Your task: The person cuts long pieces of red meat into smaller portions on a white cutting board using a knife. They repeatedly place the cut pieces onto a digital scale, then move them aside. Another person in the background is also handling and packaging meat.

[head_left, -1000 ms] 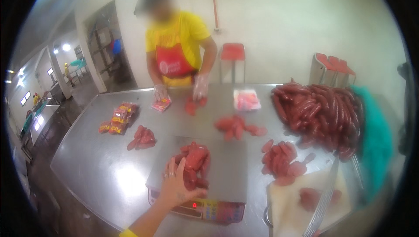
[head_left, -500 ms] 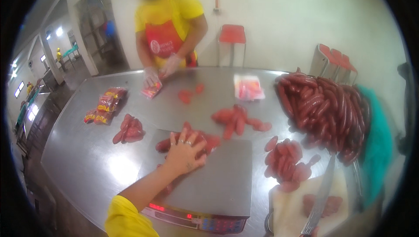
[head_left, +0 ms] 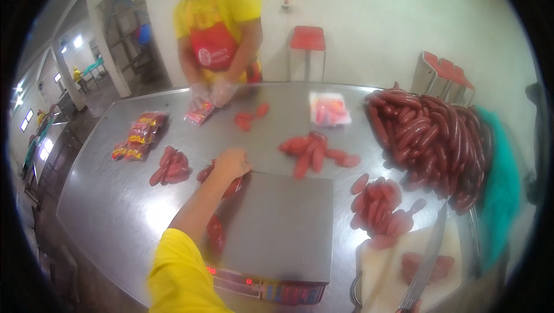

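My left hand (head_left: 232, 165) is curled over a few red sausages (head_left: 235, 188) at the far left corner of the scale's steel plate (head_left: 280, 226); its fingertips are mostly hidden. Another sausage (head_left: 215, 235) lies along the plate's left edge, partly behind my forearm. At the bottom right, my right hand (head_left: 413, 308) just shows, closed on the handle of a long knife (head_left: 430, 258). The blade slants over a white cutting board (head_left: 378, 275) and some cut sausage pieces (head_left: 443, 268).
A large heap of dark red sausages (head_left: 433, 140) rests at the right by a green plastic sheet (head_left: 499, 192). Loose piles (head_left: 378, 206) lie around the scale. Packed sausages (head_left: 141, 134) are at the left. Across the steel table, a gloved co-worker (head_left: 216, 36) holds a small packet (head_left: 199, 113).
My left hand has slid to the far left over the plate, moving the sausages with it and baring most of the plate. The knife has barely moved.
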Available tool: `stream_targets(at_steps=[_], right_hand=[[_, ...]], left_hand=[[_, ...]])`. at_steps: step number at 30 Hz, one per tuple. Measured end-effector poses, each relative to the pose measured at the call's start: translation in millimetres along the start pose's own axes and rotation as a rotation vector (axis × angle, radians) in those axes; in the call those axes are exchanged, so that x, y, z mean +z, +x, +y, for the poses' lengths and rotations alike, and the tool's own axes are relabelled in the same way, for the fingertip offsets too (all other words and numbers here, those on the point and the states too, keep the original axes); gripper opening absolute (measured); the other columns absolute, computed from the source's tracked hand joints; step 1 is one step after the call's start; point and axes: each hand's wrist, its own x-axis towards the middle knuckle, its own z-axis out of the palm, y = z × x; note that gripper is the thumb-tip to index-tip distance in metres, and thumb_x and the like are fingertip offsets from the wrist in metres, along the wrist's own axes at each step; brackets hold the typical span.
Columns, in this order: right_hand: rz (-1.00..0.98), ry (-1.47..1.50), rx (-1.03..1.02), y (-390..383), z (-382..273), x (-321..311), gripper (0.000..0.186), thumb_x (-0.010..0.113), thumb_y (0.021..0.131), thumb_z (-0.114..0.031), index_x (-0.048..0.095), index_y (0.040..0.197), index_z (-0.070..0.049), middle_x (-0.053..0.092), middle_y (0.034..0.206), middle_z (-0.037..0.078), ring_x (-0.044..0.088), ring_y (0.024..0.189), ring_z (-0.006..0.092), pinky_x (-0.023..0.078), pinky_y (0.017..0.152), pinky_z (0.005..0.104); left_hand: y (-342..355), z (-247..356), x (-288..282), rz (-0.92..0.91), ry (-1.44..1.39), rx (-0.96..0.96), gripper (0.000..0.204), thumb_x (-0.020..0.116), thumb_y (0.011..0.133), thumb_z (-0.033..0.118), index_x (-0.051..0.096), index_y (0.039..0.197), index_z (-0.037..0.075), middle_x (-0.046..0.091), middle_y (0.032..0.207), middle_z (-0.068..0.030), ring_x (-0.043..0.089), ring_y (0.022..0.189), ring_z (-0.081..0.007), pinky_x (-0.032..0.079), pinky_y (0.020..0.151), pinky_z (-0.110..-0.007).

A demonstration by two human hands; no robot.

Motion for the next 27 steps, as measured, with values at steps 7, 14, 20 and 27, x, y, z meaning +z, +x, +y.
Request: stream_targets(at_steps=[7, 14, 20, 27], right_hand=[[-0.017, 0.014, -0.025, 0.3, 0.6, -12.2, 0.061, 0.039, 0.090, -0.067, 0.048, 0.062, -0.013, 0.039, 0.040, 0.001, 0.039, 0.030, 0.0154, 0.032, 0.029, 0.0286], [-0.019, -0.004, -0.047, 1.6, 6.7, -18.8, 0.062, 0.038, 0.089, -0.067, 0.048, 0.062, -0.013, 0.039, 0.040, 0.001, 0.040, 0.031, 0.0155, 0.032, 0.030, 0.0286], [0.026, -0.029, 0.023, -0.6, 3.2, -4.9, 0.062, 0.038, 0.088, -0.069, 0.048, 0.065, -0.012, 0.039, 0.043, 0.002, 0.038, 0.031, 0.0164, 0.031, 0.029, 0.0292], [0.003, -0.006, 0.019, -12.4, 5.1, -2.8, 0.062, 0.038, 0.089, -0.068, 0.050, 0.066, -0.012, 0.040, 0.043, 0.001, 0.039, 0.031, 0.0159, 0.031, 0.029, 0.0294]], left_hand=[[-45.2, -21.4, -26.7, 0.356, -0.338, 0.149, 0.041, 0.065, 0.083, 0.034, 0.062, 0.112, 0.004, 0.063, 0.111, -0.0184, 0.060, 0.103, -0.0339, 0.045, 0.090, -0.040], [-193.6, -32.4, -34.4, 0.060, 0.012, 0.149, 0.126, 0.084, 0.056, 0.051, 0.011, 0.148, 0.005, 0.018, 0.149, -0.0263, 0.021, 0.138, -0.0400, 0.021, 0.111, -0.047], [-158.6, -40.5, -3.3, 0.235, -0.139, 0.022, 0.123, 0.081, 0.058, 0.054, 0.013, 0.148, 0.005, 0.013, 0.150, -0.0280, 0.015, 0.138, -0.0449, 0.019, 0.111, -0.053], [-68.1, -54.5, 15.4, 0.409, -0.185, 0.172, 0.092, 0.074, 0.070, 0.050, 0.034, 0.138, 0.003, 0.040, 0.135, -0.0264, 0.040, 0.124, -0.0422, 0.035, 0.100, -0.051]])
